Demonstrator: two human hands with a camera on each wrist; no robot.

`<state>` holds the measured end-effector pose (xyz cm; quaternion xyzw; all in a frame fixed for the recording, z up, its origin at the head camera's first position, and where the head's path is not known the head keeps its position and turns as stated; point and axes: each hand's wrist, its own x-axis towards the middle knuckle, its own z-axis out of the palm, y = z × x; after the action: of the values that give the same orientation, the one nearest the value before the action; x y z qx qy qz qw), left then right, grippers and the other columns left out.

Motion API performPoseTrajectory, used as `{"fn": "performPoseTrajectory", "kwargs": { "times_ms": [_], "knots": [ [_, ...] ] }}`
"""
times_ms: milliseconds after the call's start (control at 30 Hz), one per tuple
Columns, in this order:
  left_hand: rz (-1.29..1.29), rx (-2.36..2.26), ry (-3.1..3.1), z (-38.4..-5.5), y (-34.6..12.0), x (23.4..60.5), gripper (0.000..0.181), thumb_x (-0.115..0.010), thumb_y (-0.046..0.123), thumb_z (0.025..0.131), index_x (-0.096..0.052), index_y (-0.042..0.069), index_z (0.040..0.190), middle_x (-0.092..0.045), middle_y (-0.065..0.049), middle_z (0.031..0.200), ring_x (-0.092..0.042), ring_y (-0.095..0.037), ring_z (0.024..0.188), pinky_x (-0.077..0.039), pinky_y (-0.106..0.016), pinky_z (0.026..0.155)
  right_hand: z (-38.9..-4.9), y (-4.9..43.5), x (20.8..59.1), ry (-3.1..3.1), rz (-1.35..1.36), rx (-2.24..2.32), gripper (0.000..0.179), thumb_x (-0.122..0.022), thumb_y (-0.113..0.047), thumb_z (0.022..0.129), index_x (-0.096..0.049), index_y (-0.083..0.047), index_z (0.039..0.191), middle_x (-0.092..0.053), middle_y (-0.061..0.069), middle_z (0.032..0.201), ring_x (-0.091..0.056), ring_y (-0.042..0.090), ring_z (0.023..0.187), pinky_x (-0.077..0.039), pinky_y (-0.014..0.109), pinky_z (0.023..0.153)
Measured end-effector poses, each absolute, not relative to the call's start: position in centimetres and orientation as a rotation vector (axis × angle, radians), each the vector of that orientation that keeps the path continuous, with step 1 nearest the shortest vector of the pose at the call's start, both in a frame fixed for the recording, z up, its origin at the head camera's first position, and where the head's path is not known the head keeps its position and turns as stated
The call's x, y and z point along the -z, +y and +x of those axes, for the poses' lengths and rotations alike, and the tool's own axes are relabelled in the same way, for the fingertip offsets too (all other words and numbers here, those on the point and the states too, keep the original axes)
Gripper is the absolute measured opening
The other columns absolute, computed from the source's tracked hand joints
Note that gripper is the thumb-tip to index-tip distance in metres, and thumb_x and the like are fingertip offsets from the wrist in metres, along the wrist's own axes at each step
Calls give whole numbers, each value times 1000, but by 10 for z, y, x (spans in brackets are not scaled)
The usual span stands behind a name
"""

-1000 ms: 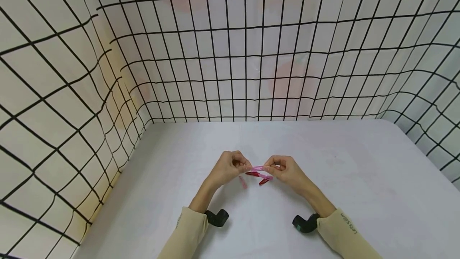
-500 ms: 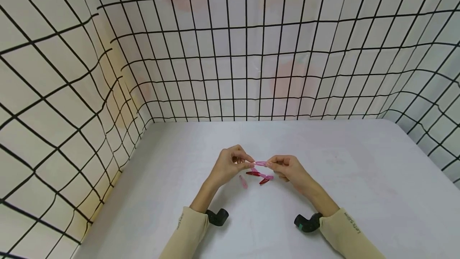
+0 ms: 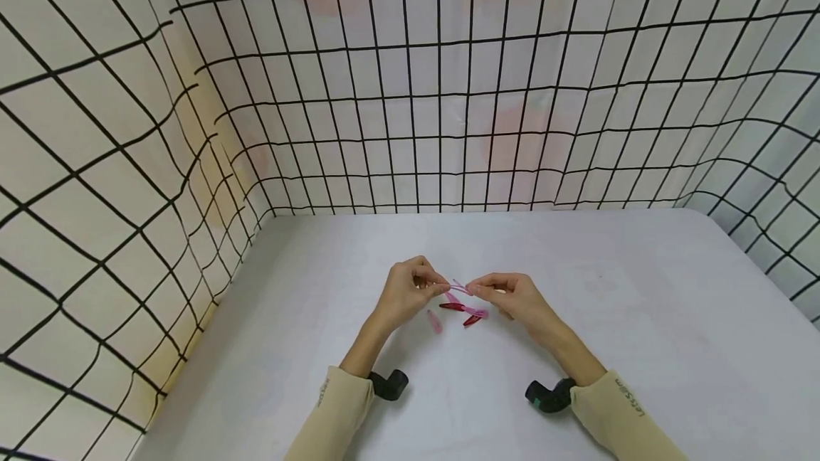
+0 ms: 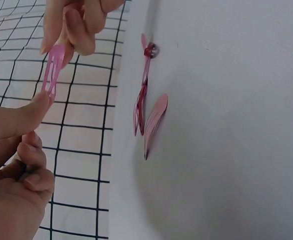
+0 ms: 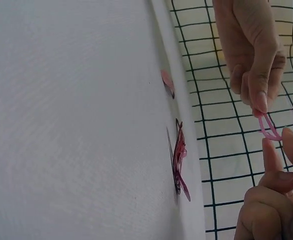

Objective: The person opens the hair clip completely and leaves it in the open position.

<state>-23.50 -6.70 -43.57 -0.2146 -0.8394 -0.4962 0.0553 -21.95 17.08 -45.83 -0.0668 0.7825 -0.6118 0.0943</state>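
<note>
A pink snap hair clip (image 3: 458, 289) is held just above the white table, stretched between both hands. My left hand (image 3: 410, 290) pinches one end between thumb and forefinger. The other end sits in the fingertips of my right hand (image 3: 512, 297). In the right wrist view the strands of the clip (image 5: 271, 137) stand apart in a narrow loop; the left wrist view shows the clip (image 4: 52, 70) side-on, its ends hidden by fingertips. Beneath the hands lie red clips (image 3: 452, 306) mixed with pink ones, and a pale pink clip (image 3: 434, 321) lies apart to their left.
A white table (image 3: 615, 333) spreads around the hands. Black wire mesh (image 3: 410, 112) stands along its back and sides, with pale cloth behind it. A black wrist-worn device (image 3: 392, 385) sticks out at the left cuff, another (image 3: 546, 397) at the right.
Both hands have risen slightly, away from the clips on the table. The held pink clip looked flat before; now its strands are spread apart. The clips on the table have stayed put.
</note>
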Motion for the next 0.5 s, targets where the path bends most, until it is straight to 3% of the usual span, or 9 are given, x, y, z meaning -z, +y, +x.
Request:
{"fn": "performPoseTrajectory", "kwargs": {
  "times_ms": [100, 200, 333, 433, 500],
  "knots": [
    [-640, 1493, -2548, -235, -65, 436, 5, -86, 7, 84, -82, 3, 84, -62, -4, 75, -47, -10, 69, -36, -18, 61, -219, 168, 459, 2468, -243, 1766, 26, -79, -29, 92, -81, -7, 106, -77, -1, 98, -47, 6, 65, -33, 22, 54],
    [-628, 1489, -2551, -235, -64, 437, 6, -85, 7, 85, -82, 2, 83, -62, -4, 75, -47, -10, 69, -36, -18, 61, -218, 165, 459, 2626, -279, 1726, 18, -82, -25, 90, -83, -10, 99, -76, 3, 91, -50, 8, 72, -36, 22, 55],
    [-642, 1473, -2566, -237, -61, 438, 5, -82, 4, 86, -82, -1, 84, -63, -6, 76, -48, -9, 68, -38, -18, 60, -217, 162, 457, 2709, -247, 1712, 11, -84, -22, 88, -84, -12, 93, -57, -2, 68, -37, 9, 60, -27, 21, 49],
    [-672, 1426, -2612, -241, -58, 438, 3, -80, 1, 86, -82, -1, 86, -65, -8, 78, -49, -8, 69, -39, -18, 61, -219, 161, 457, 2739, -191, 1705, 10, -85, -21, 87, -84, -12, 92, -45, -3, 62, -34, 9, 56, -25, 21, 48],
    [-676, 1394, -2657, -245, -56, 438, 4, -79, 0, 86, -83, 0, 87, -67, -9, 79, -50, -8, 69, -40, -17, 60, -222, 161, 458, 2748, -141, 1701, 12, -85, -22, 86, -84, -11, 92, -45, -4, 62, -36, 9, 58, -26, 22, 50]
  ]
}}
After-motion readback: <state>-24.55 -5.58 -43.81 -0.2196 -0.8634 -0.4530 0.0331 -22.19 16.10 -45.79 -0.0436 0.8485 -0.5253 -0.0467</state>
